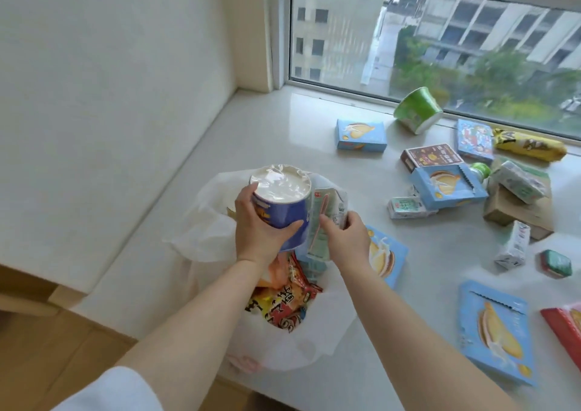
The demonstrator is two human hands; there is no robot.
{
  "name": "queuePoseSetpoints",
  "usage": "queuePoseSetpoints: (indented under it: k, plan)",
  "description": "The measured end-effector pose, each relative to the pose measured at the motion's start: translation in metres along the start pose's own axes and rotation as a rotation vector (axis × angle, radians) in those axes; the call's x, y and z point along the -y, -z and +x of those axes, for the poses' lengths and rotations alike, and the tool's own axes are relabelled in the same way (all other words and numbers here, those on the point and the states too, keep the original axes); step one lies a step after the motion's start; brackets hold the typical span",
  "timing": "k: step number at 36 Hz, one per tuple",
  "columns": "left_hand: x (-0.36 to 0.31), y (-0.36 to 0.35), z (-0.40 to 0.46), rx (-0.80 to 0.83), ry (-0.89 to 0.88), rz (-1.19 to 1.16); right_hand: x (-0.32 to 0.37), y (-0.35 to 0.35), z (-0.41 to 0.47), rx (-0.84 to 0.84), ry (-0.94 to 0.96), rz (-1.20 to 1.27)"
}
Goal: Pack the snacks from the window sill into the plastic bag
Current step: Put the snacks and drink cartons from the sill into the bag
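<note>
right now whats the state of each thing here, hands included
left hand: grips the blue cup
blue cup: tilted, film lid sealed, held over the bag
right hand: pinches the pale carton
pale carton: upright, beside the cup
plastic bag: open, partly filled with snack packets
green cup: tipped on its side by the window
blue boxes: lying flat on the sill, unpacked

Blue cup (284, 212), white plastic bag (201, 231)

Glossy stone-like sill (283, 121), thin translucent plastic bag (204, 231), shrink-wrapped paper cup (283, 203).
</note>
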State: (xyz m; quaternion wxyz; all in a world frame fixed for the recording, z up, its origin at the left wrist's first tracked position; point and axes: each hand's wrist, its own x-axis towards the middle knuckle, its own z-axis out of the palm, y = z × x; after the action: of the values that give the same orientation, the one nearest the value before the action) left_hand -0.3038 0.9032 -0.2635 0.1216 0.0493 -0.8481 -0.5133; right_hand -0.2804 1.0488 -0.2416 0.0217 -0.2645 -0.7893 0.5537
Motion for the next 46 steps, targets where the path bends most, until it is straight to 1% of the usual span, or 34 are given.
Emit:
queuePoseSetpoints:
  k: [3,5,7,8,10,14,15,18,22,26,29,32,35,37,40,46]
  plan:
    - [0.019,0.002,0.008,0.088,-0.188,0.108,-0.009,-0.004,-0.003,-0.029,-0.009,-0.132]
    - [0.029,0.004,0.011,0.138,-0.312,0.175,-0.019,-0.01,-0.007,-0.038,-0.044,-0.276]
    - [0.029,0.009,0.012,0.2,-0.361,0.211,-0.028,-0.015,-0.012,-0.048,-0.067,-0.426]
    - [0.029,0.01,0.012,0.235,-0.377,0.221,-0.032,-0.018,-0.014,-0.057,-0.072,-0.463]
    - [0.027,0.014,0.011,0.315,-0.367,0.255,-0.036,-0.02,-0.018,-0.077,-0.084,-0.48]
    - [0.033,0.029,0.007,0.473,-0.169,0.282,-0.034,-0.019,-0.018,-0.084,-0.047,-0.554]
    - [0.033,0.033,0.008,0.496,-0.152,0.292,-0.033,-0.019,-0.016,-0.079,-0.023,-0.583]
    - [0.028,0.044,0.016,0.571,-0.168,0.382,-0.03,-0.019,-0.011,-0.04,0.029,-0.66]
    - [0.025,0.059,0.021,0.701,-0.23,0.601,-0.033,-0.023,-0.005,0.012,0.086,-0.8]
    - [0.023,0.056,0.024,0.761,-0.255,0.707,-0.035,-0.031,-0.004,0.03,0.088,-0.803]
    - [0.026,0.044,0.021,0.826,-0.279,0.822,-0.036,-0.038,-0.004,0.063,0.127,-0.812]
    - [0.041,0.037,0.009,0.839,-0.194,0.856,-0.04,-0.044,-0.005,0.231,0.235,-0.912]
    - [0.055,0.032,-0.01,0.747,-0.156,0.815,-0.048,-0.048,-0.007,0.339,0.306,-0.983]
    - [0.059,0.026,-0.022,0.685,-0.178,0.862,-0.053,-0.05,-0.005,0.357,0.296,-1.044]
    - [0.06,0.017,-0.032,0.647,-0.167,0.922,-0.055,-0.053,0.0,0.371,0.273,-1.103]
    - [0.055,0.016,-0.026,0.699,-0.124,0.924,-0.045,-0.051,0.004,0.42,0.258,-1.12]
